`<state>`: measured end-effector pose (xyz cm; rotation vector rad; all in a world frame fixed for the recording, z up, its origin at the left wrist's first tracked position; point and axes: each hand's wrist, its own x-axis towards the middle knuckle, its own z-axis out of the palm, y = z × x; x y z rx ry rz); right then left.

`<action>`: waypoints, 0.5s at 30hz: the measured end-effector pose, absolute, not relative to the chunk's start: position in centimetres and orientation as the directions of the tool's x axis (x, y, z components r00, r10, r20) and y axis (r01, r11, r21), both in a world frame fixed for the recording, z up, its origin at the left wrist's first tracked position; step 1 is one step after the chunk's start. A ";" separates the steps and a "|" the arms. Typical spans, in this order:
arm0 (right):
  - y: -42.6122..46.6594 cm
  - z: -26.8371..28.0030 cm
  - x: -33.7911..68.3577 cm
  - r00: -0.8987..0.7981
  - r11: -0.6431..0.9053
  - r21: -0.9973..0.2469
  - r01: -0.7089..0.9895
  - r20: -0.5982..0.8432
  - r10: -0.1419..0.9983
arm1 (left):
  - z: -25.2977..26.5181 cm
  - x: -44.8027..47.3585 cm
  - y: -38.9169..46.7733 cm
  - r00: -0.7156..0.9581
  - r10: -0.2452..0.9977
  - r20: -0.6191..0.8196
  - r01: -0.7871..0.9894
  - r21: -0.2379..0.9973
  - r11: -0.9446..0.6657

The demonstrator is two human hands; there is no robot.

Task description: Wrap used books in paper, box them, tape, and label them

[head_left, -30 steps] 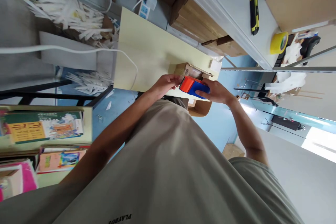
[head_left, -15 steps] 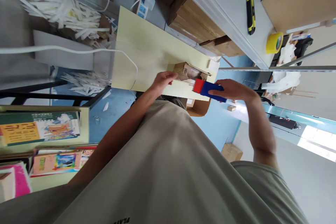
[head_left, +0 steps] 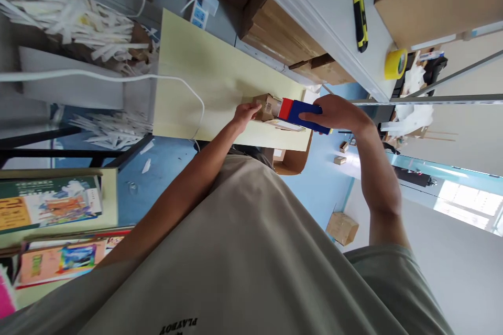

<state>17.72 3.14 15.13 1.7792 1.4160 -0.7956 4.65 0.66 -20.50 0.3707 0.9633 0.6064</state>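
A small brown cardboard box (head_left: 265, 107) lies on the pale yellow tabletop (head_left: 204, 73). Its left end is pinched between the thumb and fingers of my left hand (head_left: 245, 114). My right hand (head_left: 341, 110) grips a flat, box-shaped blue thing with a red end (head_left: 301, 114), thumb across its top face. The red end points left and overlaps the cardboard box in view, hiding much of its opening. Whether it touches the box or sits inside it, I cannot tell.
A white cable (head_left: 173, 78) crosses the table's left part. Above stands a white shelf with a yellow-black utility knife (head_left: 359, 15) and yellow tape (head_left: 395, 64). White strips (head_left: 74, 10) are heaped at left, books (head_left: 51, 201) lie lower left, and a power strip (head_left: 199, 14) is behind the table.
My right hand has brought the blue and red thing left and up over the cardboard box. My left hand now grips the box's end. The whole view has shifted slightly.
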 end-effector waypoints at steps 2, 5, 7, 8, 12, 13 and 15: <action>3.5 14.4 17.8 0.210 -0.113 0.177 0.978 -0.817 0.536 | -21.0 5.0 0.7 0.424 0.624 -0.657 -0.309 0.543 0.781; 3.8 13.3 18.0 0.220 -0.075 0.213 0.974 -0.818 0.532 | -21.6 5.5 0.7 0.420 0.597 -0.684 -0.296 0.518 0.802; 4.0 12.7 18.2 0.221 -0.066 0.220 0.973 -0.819 0.529 | -22.0 5.9 0.7 0.411 0.581 -0.702 -0.291 0.503 0.814; 4.0 12.6 18.3 0.221 -0.065 0.221 0.973 -0.819 0.530 | -22.1 6.1 0.7 0.407 0.577 -0.708 -0.285 0.501 0.817; 4.3 12.5 18.3 0.228 -0.056 0.236 0.970 -0.811 0.538 | -22.4 6.8 0.3 0.376 0.593 -0.712 -0.257 0.534 0.805; 4.4 12.6 18.2 0.231 -0.056 0.239 0.969 -0.812 0.536 | -22.5 7.0 0.2 0.358 0.607 -0.709 -0.246 0.556 0.794; 4.6 12.7 17.9 0.238 -0.061 0.244 0.968 -0.813 0.531 | -22.8 7.2 0.1 0.313 0.658 -0.685 -0.198 0.631 0.750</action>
